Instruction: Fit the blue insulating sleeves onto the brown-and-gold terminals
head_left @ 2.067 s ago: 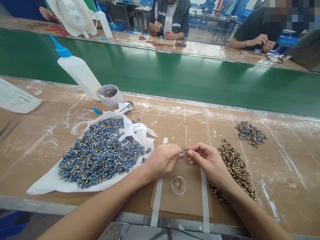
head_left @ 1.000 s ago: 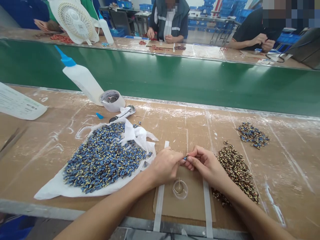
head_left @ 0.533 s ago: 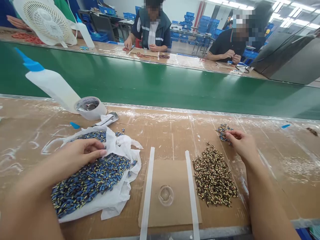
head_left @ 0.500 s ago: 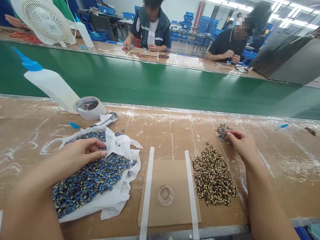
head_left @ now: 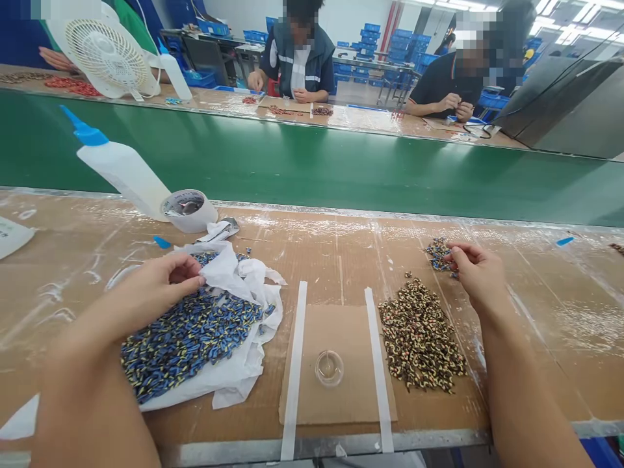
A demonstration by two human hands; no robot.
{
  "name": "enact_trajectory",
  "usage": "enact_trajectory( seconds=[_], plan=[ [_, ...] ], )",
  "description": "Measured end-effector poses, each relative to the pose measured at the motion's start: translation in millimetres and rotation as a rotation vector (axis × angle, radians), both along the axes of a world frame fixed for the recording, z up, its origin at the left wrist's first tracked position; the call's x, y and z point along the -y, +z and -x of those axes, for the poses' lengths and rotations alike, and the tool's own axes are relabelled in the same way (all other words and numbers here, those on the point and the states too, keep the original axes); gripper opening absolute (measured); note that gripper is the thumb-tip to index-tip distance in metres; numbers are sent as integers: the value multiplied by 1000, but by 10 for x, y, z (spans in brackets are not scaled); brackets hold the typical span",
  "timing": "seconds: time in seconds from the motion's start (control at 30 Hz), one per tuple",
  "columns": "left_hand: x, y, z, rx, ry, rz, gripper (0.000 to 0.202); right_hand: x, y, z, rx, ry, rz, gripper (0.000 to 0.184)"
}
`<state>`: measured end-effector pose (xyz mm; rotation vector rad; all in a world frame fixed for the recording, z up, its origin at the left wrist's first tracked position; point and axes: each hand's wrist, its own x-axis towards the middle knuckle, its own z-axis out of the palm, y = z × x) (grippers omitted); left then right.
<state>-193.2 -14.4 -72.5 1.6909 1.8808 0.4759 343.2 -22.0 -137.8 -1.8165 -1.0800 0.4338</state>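
**Hands apart, one at each pile of small parts**

Head view: left hand (head_left: 156, 289) resting on the heap of blue and yellow parts (head_left: 188, 338), fingers curled with thumb and forefinger pinched together at the heap's far edge; whether a part sits between them cannot be told. Heap spread on a crumpled white plastic bag (head_left: 244, 286) under and just right of that hand. Right hand (head_left: 480, 273) well apart, fingertips bent down onto the small blue pile (head_left: 439, 253); grasp there not clear either. Brown and yellow pile (head_left: 422, 338) just near-left of the right hand. Between the hands, on the tabletop (head_left: 341, 247), a taped cardboard sheet (head_left: 336, 396) with a small clear cup (head_left: 329, 367). Beyond the left hand, a tape roll (head_left: 190, 211) and a tilted white squeeze bottle (head_left: 121, 169).
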Motion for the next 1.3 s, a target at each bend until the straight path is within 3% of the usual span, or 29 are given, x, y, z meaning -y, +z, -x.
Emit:
enact_trajectory(
  seconds=[0.1, 0.3, 0.47, 0.63, 0.8, 0.93, 1.03, 1.17, 1.3],
  plan=[
    [15, -3, 23, -5, -68, 87, 17, 3, -15, 31, -28, 31, 6, 33],
    [106, 72, -20, 74, -25, 49, 19, -3, -62, 66, -58, 58, 40, 30],
    [141, 125, -28, 167, 25, -74, 44, 20, -36, 108, -68, 60, 42, 25],
    [156, 177, -58, 140, 72, -232, 35, 40, -12, 128, -36, 94, 67, 22],
    [184, 226, -527, 440, -124, -216, 21, 54, -5, 204, 6, 141, 56, 25],
    [191, 71, -993, 692, -248, -5, 23, 88, 66, 394, -18, 200, 21, 29],
    [199, -92, -1225, 821, -346, 151, 25, 180, 182, 651, -129, 349, 5, 30],
    [232, -237, -1374, 845, -417, 255, 25, 416, 371, 1127, -245, 729, 97, 23],
    [281, -324, -1459, 846, -487, 296, 23, 652, 466, 1539, -110, 1111, 216, 18]
  ],
)
